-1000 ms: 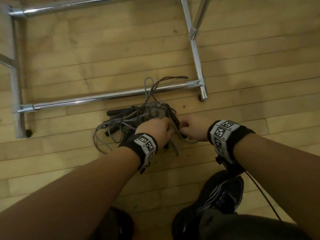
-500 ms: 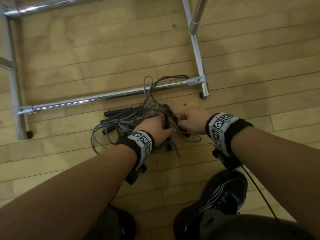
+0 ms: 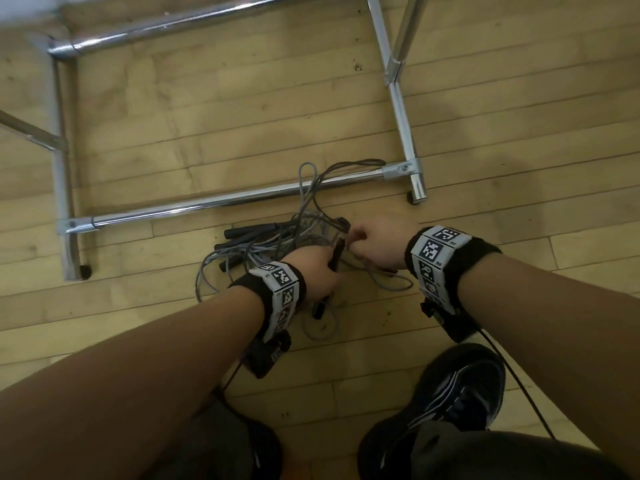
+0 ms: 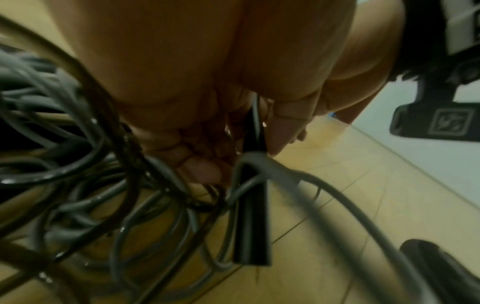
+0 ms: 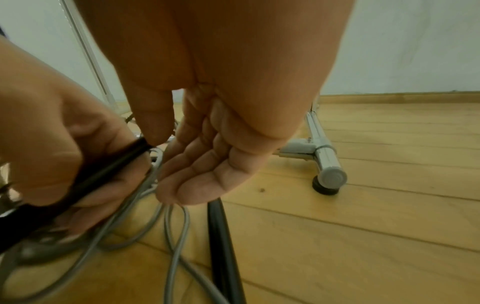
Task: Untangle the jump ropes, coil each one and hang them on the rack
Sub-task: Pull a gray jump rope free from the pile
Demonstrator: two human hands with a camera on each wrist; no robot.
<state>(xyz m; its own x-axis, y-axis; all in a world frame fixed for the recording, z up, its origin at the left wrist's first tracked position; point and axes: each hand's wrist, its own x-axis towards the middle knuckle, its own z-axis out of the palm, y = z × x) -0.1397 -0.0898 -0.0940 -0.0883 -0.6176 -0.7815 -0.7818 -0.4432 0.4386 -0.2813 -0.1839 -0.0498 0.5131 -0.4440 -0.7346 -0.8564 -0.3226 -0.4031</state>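
A tangle of grey jump ropes [image 3: 277, 244] with black handles lies on the wooden floor by the chrome rack's lower bar [image 3: 242, 199]. My left hand [image 3: 315, 275] grips one black handle [image 3: 336, 254] at the tangle's right side, with the handle tilted and its top end up. In the left wrist view that handle [image 4: 250, 226] hangs below my curled fingers [image 4: 187, 148]. My right hand [image 3: 374, 247] is at the handle's top end. Its thumb [image 5: 153, 131] touches that end and seems to pinch the grey cord [image 5: 158, 162] there.
The rack's foot [image 5: 330, 176] stands just right of the hands, and its upright [image 3: 398, 98] runs away from me. Another black handle [image 5: 223, 246] lies on the floor under my right hand. My shoe [image 3: 460, 393] is close below. A white wall [image 5: 415, 51] is behind.
Both hands have shifted a little toward the rack bar. The left hand has raised the black handle out of the pile, and the right hand has come to its top end.
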